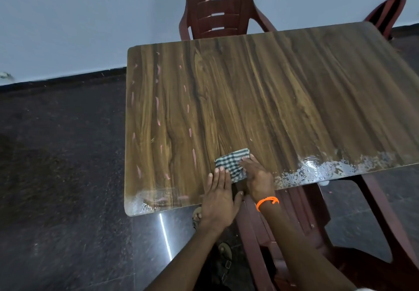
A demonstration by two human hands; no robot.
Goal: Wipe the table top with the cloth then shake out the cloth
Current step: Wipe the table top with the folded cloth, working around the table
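A folded green-and-white checked cloth (232,163) lies flat on the wood-grain table top (260,100), near its front edge. My right hand (257,177), with an orange band at the wrist, presses down on the cloth's right side with fingers together. My left hand (221,196) lies flat on the table, its fingertips touching the cloth's left edge. Pink chalk-like marks (158,107) streak the table's left part. Whitish patches (335,166) run along the front edge to the right.
A maroon plastic chair (215,7) stands behind the table against the pale wall. Another maroon chair (294,222) sits under the front edge at my right. A third chair's corner (387,12) shows at the far right. Dark polished floor (63,177) lies to the left.
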